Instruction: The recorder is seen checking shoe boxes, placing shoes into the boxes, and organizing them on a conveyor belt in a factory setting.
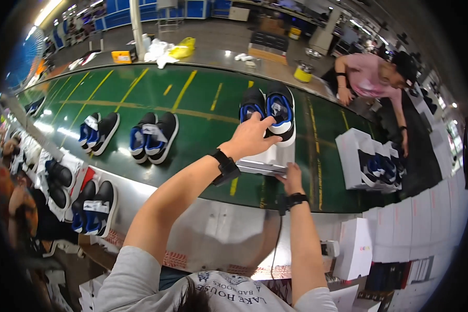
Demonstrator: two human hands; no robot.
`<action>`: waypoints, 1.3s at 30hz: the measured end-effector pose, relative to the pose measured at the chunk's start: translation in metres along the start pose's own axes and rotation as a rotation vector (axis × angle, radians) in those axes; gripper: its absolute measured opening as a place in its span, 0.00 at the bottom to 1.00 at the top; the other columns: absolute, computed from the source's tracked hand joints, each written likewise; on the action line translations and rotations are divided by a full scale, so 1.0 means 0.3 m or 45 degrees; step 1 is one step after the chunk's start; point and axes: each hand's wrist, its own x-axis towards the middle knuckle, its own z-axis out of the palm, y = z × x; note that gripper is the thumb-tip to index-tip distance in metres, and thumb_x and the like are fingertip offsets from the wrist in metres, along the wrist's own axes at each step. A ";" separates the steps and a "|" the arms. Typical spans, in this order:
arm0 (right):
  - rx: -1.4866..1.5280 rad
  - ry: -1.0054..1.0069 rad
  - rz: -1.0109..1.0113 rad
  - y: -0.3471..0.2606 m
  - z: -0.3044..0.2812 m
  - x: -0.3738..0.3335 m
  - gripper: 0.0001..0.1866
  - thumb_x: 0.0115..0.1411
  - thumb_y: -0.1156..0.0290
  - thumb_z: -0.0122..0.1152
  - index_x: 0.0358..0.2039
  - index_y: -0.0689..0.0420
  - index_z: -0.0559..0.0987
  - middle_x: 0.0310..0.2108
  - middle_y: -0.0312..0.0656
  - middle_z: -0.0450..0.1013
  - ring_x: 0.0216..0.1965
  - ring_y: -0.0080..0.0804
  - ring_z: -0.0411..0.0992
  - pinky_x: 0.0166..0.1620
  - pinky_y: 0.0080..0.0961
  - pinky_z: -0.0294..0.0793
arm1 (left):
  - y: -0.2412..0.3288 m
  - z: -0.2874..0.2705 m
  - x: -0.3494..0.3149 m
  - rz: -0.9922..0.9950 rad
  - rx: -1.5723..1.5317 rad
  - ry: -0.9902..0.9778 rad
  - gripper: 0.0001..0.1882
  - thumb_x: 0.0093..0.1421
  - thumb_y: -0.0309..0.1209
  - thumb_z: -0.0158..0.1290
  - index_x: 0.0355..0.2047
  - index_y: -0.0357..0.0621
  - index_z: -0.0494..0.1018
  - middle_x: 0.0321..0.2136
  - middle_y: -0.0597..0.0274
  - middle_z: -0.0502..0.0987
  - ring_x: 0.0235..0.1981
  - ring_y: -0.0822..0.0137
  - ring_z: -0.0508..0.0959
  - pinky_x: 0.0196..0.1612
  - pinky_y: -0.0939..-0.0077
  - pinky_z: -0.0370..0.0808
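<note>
A pair of dark sneakers [280, 106] with blue linings and white soles sits over a white shoebox [265, 161] on the green conveyor. My left hand [250, 136] reaches over the heel of the left shoe, its fingers bent into the opening and the thumb stretched toward the other heel. Below, my right hand [292, 179] grips the near right corner of the shoebox, its fingers partly hidden underneath. Black bands circle both my wrists. The shoes cover much of the box, so its inside cannot be seen.
More sneaker pairs [155, 136] stand on the belt [213, 136] to the left. On the right, an open white box [351, 161] holds sneakers, near a co-worker in pink [366, 75]. Stacked white boxes [411, 223] fill the near right. A metal ledge [213, 223] borders the belt.
</note>
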 end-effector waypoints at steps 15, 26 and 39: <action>-1.316 -0.411 -0.622 0.273 -0.062 -0.424 0.21 0.63 0.62 0.54 0.50 0.65 0.74 0.47 0.55 0.72 0.52 0.49 0.67 0.59 0.37 0.62 | 0.115 -0.251 -0.355 0.121 -0.637 -0.042 0.22 0.57 0.36 0.60 0.46 0.38 0.69 0.45 0.47 0.68 0.49 0.48 0.70 0.52 0.62 0.69; -1.993 -0.451 -0.946 0.251 -0.027 -0.339 0.28 0.64 0.50 0.49 0.37 0.66 0.81 0.37 0.60 0.77 0.40 0.61 0.73 0.47 0.47 0.72 | 0.303 -1.444 -2.167 -1.056 1.347 1.050 0.13 0.55 0.32 0.60 0.40 0.41 0.76 0.37 0.53 0.73 0.40 0.58 0.75 0.40 0.70 0.76; -2.475 -0.460 -0.874 0.353 0.309 -0.365 0.32 0.65 0.46 0.42 0.39 0.66 0.80 0.38 0.62 0.76 0.41 0.65 0.73 0.46 0.49 0.73 | 1.055 -1.507 -3.756 -2.818 2.039 0.994 0.34 0.49 0.33 0.64 0.55 0.38 0.64 0.60 0.40 0.62 0.61 0.43 0.63 0.60 0.55 0.66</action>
